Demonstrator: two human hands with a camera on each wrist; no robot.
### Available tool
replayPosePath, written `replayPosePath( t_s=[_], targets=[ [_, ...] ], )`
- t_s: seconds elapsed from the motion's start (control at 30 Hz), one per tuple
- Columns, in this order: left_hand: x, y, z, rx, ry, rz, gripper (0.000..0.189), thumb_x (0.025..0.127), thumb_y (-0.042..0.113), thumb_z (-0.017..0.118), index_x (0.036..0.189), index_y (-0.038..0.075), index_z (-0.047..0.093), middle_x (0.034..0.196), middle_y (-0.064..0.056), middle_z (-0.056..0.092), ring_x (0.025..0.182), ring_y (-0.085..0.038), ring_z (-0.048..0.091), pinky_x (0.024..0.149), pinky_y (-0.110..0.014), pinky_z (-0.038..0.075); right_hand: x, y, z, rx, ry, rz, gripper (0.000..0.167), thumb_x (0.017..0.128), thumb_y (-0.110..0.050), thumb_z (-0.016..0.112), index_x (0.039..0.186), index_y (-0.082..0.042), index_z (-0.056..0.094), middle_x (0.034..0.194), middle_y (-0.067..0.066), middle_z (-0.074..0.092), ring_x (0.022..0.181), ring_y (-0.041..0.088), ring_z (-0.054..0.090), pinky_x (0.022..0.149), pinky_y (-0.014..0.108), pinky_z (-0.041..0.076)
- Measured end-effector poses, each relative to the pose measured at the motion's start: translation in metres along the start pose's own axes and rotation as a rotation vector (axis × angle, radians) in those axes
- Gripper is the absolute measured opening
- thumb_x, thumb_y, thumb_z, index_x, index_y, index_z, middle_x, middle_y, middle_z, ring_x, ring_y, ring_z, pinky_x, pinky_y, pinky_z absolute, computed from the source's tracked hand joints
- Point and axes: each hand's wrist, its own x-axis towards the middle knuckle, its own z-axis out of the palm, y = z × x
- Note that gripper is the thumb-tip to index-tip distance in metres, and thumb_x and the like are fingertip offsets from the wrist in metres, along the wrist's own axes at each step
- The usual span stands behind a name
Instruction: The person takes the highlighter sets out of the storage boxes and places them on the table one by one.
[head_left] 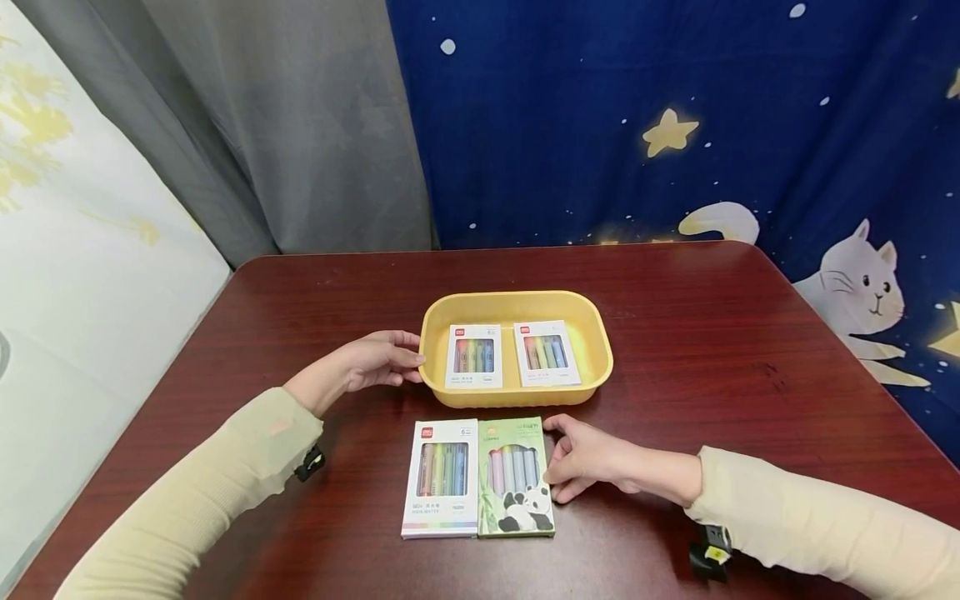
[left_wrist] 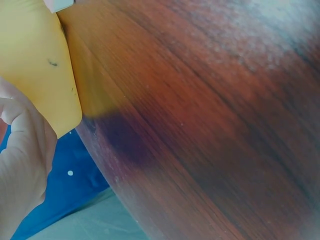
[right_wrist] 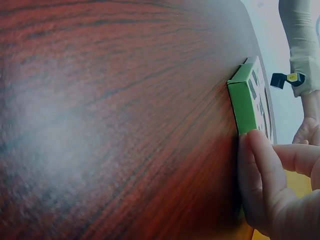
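Observation:
At the yellow tray's [head_left: 517, 400] left end, my left hand [head_left: 380, 360] touches the outer wall with its fingers. The left wrist view shows that hand [left_wrist: 22, 160] beside the yellow wall [left_wrist: 40, 65]. My right hand [head_left: 588, 457] touches the right edge of a green highlighter box [head_left: 517, 479] with a panda picture. In the right wrist view, its fingertips [right_wrist: 256, 134] meet the green side of that box [right_wrist: 243, 105]. A white highlighter box [head_left: 440, 479] lies flat against the green one, on its left.
Inside the tray lie a white highlighter box [head_left: 474, 357] on the left and another white highlighter box [head_left: 547, 354] on the right, slightly tilted. Tray and front boxes stand on a dark red wooden table [head_left: 705, 350]. Behind it hang grey and blue curtains [head_left: 555, 125].

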Motion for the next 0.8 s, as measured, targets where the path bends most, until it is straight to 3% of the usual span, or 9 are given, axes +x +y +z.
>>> replayPosePath(
  t_s=[0.4, 0.8],
  targets=[
    [0.0, 0.0, 0.001, -0.009, -0.001, -0.007, 0.048, 0.091, 0.005, 0.052, 0.133, -0.003, 0.03, 0.082, -0.006, 0.066, 0.066, -0.01, 0.065, 0.053, -0.016, 0.047, -0.003, -0.007, -0.002, -0.011, -0.021, 0.025, 0.073, 0.076, 0.009, 0.06, 0.135, 0.008, 0.018, 0.079, 0.015, 0.052, 0.06, 0.019, 0.06, 0.06, 0.035, 0.055],
    [-0.001, 0.001, 0.003, -0.002, 0.004, 0.0, 0.047, 0.091, 0.004, 0.051, 0.132, -0.005, 0.03, 0.08, -0.006, 0.064, 0.064, -0.01, 0.063, 0.057, -0.019, 0.051, -0.021, -0.05, -0.027, -0.065, -0.092, -0.056, 0.067, 0.086, -0.005, 0.056, 0.139, 0.003, 0.016, 0.098, 0.022, 0.055, 0.073, 0.023, 0.064, 0.068, 0.038, 0.055]
  ],
)
